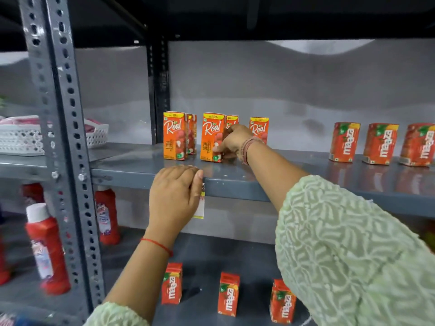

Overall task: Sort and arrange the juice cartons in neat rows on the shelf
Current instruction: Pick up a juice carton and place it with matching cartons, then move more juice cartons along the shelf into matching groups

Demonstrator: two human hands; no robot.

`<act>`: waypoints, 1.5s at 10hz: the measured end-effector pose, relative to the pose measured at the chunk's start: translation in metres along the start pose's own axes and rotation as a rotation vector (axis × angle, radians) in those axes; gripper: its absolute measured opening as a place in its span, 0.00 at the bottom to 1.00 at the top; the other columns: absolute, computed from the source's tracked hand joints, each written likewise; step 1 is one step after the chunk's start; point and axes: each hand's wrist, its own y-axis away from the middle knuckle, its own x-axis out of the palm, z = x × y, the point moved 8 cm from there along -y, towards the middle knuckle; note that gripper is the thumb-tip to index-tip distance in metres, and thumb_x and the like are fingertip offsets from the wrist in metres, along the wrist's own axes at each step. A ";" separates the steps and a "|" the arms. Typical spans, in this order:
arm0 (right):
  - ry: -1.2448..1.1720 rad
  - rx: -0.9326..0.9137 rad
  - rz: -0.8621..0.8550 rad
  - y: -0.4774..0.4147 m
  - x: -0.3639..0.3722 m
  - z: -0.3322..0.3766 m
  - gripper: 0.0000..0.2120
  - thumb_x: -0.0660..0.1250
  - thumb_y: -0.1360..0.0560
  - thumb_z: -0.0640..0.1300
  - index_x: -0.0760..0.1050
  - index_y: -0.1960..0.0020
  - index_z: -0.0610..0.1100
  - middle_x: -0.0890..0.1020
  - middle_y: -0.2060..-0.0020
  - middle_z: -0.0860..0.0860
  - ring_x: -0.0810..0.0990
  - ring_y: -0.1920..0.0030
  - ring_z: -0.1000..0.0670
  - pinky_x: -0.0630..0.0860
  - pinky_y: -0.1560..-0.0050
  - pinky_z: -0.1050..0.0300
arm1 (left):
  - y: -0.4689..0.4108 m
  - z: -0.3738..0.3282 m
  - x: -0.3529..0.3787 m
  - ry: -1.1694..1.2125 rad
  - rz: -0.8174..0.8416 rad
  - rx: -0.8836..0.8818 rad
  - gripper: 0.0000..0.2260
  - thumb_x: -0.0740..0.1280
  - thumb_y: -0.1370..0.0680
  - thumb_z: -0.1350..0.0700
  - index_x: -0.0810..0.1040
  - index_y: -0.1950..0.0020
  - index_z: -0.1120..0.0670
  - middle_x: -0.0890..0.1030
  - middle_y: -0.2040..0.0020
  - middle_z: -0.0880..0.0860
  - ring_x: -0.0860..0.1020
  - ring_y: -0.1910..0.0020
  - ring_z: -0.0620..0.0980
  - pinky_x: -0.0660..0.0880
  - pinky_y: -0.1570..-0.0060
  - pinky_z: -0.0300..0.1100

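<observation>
Orange Real litchi cartons stand upright on the grey shelf [294, 170]. The left pair [175, 135] sits one behind the other. My right hand [233, 141] grips the side of the middle front carton [210, 137], with another carton close behind it. A single Real carton [259, 128] stands to the right, partly behind my wrist. Three red Maaza cartons [380, 143] line the shelf's right end. My left hand [175, 194] rests on the shelf's front edge, fingers curled over a hanging price tag [200, 208].
A perforated grey upright [61, 137] stands on the left. A white basket [21, 137] sits beyond it. Red bottles [47, 248] stand on the lower left shelf. Three Maaza cartons [228, 294] stand spaced apart on the lower shelf.
</observation>
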 end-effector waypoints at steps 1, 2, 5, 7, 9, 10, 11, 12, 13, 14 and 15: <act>0.025 -0.010 0.019 -0.001 0.009 0.003 0.33 0.78 0.38 0.35 0.70 0.36 0.38 0.79 0.40 0.41 0.79 0.41 0.38 0.77 0.41 0.42 | 0.000 0.001 -0.001 0.009 0.000 -0.019 0.17 0.57 0.23 0.55 0.83 0.59 0.61 0.85 0.61 0.56 0.82 0.61 0.56 0.67 0.56 0.43; 0.038 -0.029 0.042 0.003 0.013 0.006 0.27 0.76 0.35 0.36 0.71 0.39 0.39 0.79 0.41 0.42 0.79 0.42 0.39 0.77 0.41 0.43 | 0.000 -0.001 -0.001 0.015 -0.007 -0.035 0.17 0.58 0.23 0.55 0.83 0.59 0.61 0.85 0.61 0.56 0.82 0.61 0.56 0.67 0.55 0.42; 0.106 -0.049 0.056 0.000 0.017 0.003 0.24 0.74 0.33 0.38 0.72 0.39 0.39 0.79 0.41 0.43 0.79 0.41 0.40 0.77 0.40 0.45 | 0.000 -0.002 -0.002 0.016 -0.024 -0.042 0.17 0.58 0.23 0.55 0.83 0.60 0.61 0.84 0.62 0.56 0.82 0.61 0.56 0.66 0.55 0.42; 0.083 0.014 0.064 0.001 0.017 -0.003 0.29 0.76 0.35 0.39 0.70 0.38 0.38 0.79 0.41 0.41 0.77 0.40 0.40 0.76 0.39 0.44 | 0.001 -0.001 -0.003 0.003 -0.038 -0.015 0.17 0.57 0.23 0.55 0.83 0.59 0.61 0.85 0.60 0.56 0.82 0.60 0.56 0.68 0.54 0.43; 0.062 -0.238 -0.230 0.052 -0.047 0.000 0.21 0.73 0.32 0.36 0.74 0.40 0.40 0.78 0.48 0.45 0.78 0.47 0.48 0.78 0.42 0.50 | 0.001 -0.005 -0.001 -0.006 -0.081 -0.049 0.17 0.57 0.22 0.53 0.81 0.61 0.61 0.83 0.63 0.57 0.79 0.63 0.58 0.65 0.57 0.45; 0.068 -0.495 -0.493 0.108 -0.107 -0.014 0.11 0.71 0.31 0.36 0.78 0.49 0.39 0.81 0.54 0.47 0.78 0.62 0.53 0.74 0.54 0.62 | -0.001 -0.045 0.010 -0.051 -0.097 -0.024 0.17 0.58 0.22 0.53 0.80 0.63 0.60 0.82 0.64 0.58 0.78 0.65 0.59 0.64 0.60 0.46; 0.124 -0.603 -0.675 0.151 -0.172 -0.041 0.08 0.69 0.29 0.37 0.78 0.51 0.39 0.80 0.56 0.51 0.72 0.69 0.60 0.73 0.58 0.62 | -0.007 -0.114 0.032 -0.050 -0.081 0.033 0.17 0.58 0.22 0.53 0.80 0.63 0.59 0.83 0.64 0.57 0.78 0.65 0.59 0.66 0.61 0.47; 0.172 -0.662 -0.820 0.182 -0.235 -0.074 0.06 0.68 0.29 0.37 0.78 0.52 0.37 0.82 0.56 0.44 0.73 0.66 0.55 0.73 0.60 0.64 | -0.014 -0.187 0.051 0.027 -0.082 0.065 0.17 0.58 0.22 0.53 0.81 0.63 0.59 0.83 0.65 0.56 0.78 0.66 0.58 0.66 0.61 0.47; 0.289 -0.669 -0.924 0.204 -0.301 -0.103 0.06 0.67 0.30 0.34 0.78 0.53 0.35 0.81 0.57 0.41 0.72 0.63 0.55 0.67 0.61 0.76 | -0.020 -0.272 0.069 0.116 -0.094 0.140 0.17 0.58 0.23 0.53 0.80 0.66 0.58 0.81 0.68 0.55 0.78 0.68 0.58 0.64 0.62 0.45; 0.406 -0.639 -0.983 0.217 -0.365 -0.127 0.05 0.67 0.29 0.34 0.78 0.54 0.35 0.81 0.58 0.40 0.73 0.63 0.51 0.66 0.62 0.71 | -0.027 -0.345 0.083 0.150 -0.093 0.179 0.18 0.58 0.23 0.53 0.78 0.69 0.57 0.79 0.71 0.55 0.77 0.71 0.57 0.63 0.64 0.45; 0.500 -0.556 -1.060 0.227 -0.435 -0.152 0.06 0.64 0.28 0.35 0.78 0.53 0.34 0.81 0.57 0.38 0.78 0.60 0.42 0.69 0.57 0.60 | -0.034 -0.400 0.095 0.169 -0.095 0.181 0.19 0.58 0.23 0.53 0.76 0.72 0.57 0.78 0.74 0.55 0.76 0.74 0.57 0.65 0.68 0.44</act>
